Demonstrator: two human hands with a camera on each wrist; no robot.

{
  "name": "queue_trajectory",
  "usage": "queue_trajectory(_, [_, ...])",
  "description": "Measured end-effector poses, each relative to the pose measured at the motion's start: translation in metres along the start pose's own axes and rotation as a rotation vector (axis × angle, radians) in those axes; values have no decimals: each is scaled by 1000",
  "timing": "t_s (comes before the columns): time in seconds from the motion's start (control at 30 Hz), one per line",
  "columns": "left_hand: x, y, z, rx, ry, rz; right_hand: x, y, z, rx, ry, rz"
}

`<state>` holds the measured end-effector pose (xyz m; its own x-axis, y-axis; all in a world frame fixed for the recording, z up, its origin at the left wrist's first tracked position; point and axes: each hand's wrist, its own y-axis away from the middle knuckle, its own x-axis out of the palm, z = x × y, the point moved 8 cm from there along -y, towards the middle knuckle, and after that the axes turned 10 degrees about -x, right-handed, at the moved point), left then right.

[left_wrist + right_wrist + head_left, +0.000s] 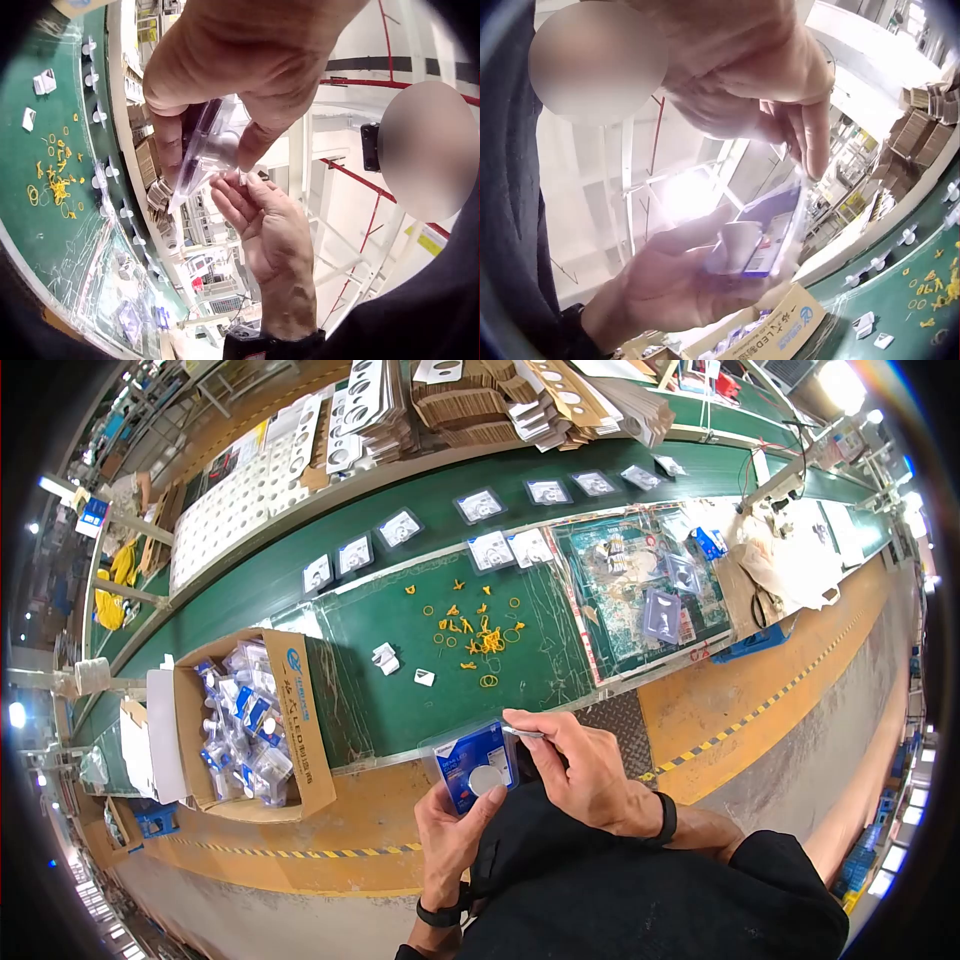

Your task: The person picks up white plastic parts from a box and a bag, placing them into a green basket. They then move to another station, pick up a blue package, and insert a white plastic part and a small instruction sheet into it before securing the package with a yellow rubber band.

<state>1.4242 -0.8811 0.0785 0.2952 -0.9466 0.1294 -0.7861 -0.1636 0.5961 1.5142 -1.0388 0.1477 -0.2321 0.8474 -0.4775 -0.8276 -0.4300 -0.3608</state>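
Observation:
My left hand [452, 835] holds a clear plastic blister pack [468, 752] with a blue printed card and a round white part inside, its thumb lying over the front near that part. In the left wrist view the pack [204, 154] is tilted and seen edge-on between the thumb and fingers. At the pack's upper right corner, my right hand [590, 770] pinches a small thin pale piece [526, 734] between thumb and index finger. What that piece is, I cannot tell. Two small white folded pieces [386, 658] lie on the green bench [370, 710] ahead.
Yellow rings and small yellow parts [488, 640] are scattered mid-bench. An open cardboard box [300, 710] full of packs stands at left. Several clear packs [480, 506] sit in a row on the green belt behind. Stacked cardboard [460, 410] stands beyond; a plastic tray [662, 614] lies at right.

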Motion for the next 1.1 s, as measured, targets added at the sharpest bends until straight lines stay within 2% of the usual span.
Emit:
queue_trajectory(0.1, [0,-1,3,-6,28,4,7,9,-35,267,-468,-136])
queue_trajectory(0.13, [0,0,5,-15,38,13,3,3,-39,393,-620,-107])
queue_trajectory(0.27, [8,-2,16,-60,120,145,-5,-2,-44,527,-878,-89])
queue_trajectory(0.4, [20,-1,20,-128,216,280,1,3,-57,501,-781,113])
queue_trajectory(0.5, [21,-1,32,-186,192,290,1,0,-58,363,-676,342])
queue_trajectory(0.53, [23,-1,34,-185,205,308,1,-4,-58,241,-636,374])
queue_trajectory(0.63, [24,-2,36,-214,220,310,-4,-7,-59,370,-590,348])
queue_trajectory(0.73, [23,-5,31,-209,248,292,-9,-6,-65,533,-744,171])
queue_trajectory(0.83, [24,-8,31,-180,232,259,-3,-4,-66,537,-646,227])
queue_trajectory(0.97, [19,-10,30,-162,77,166,-14,-10,-52,224,-300,203])
queue_trajectory(1.07, [20,-11,25,-146,37,124,-15,3,-54,359,-316,81])
queue_trajectory(1.1, [21,-12,23,-134,35,135,-14,4,-58,409,-434,35])
